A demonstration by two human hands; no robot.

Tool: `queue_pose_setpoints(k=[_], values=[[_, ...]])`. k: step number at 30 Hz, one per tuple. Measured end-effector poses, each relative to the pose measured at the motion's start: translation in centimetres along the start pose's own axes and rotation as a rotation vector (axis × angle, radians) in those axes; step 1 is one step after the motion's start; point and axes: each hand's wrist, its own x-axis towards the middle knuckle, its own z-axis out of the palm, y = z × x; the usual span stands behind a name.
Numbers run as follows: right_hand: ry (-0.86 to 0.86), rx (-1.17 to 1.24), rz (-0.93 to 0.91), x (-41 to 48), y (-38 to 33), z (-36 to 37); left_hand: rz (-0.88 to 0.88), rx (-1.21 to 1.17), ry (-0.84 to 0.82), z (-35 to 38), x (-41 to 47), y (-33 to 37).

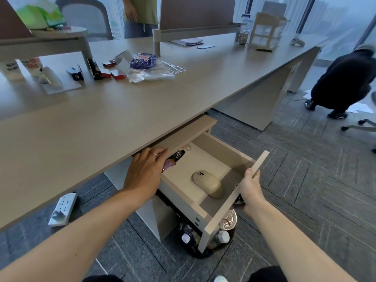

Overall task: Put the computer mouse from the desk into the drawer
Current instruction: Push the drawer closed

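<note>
A cream computer mouse point(208, 183) lies on the floor of the open drawer point(234, 157), near its front. The drawer is pulled out from under the desk point(101, 123). My right hand point(250, 189) grips the top edge of the drawer front panel point(227, 210), thumb over the rim. Over the drawer's left side, just below the desk edge, my left hand point(145, 171) hovers with fingers spread and nothing in it. Snack packets point(174, 159) lie at the drawer's back left, partly hidden by that hand.
A bin with bottles and a foil lid point(225, 224) stands under the drawer. A power strip point(63, 209) lies on the floor at left. Small boxes and plastic bags point(146, 68) clutter the desk's far side. A person crouches at right point(343, 82); another stands behind the desk point(140, 15).
</note>
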Motion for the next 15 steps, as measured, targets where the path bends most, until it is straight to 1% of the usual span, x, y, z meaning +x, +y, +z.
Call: queue_pose_setpoints(k=[9,15], values=[[-0.068,0.016,0.007,1.1,-1.2,4.4,-0.039,-0.024,0.043,0.8,0.2,-0.2],[-0.090,-0.006,-0.022,3.4,-1.3,7.6,-0.011,-0.061,0.070,1.1,0.1,-0.6]])
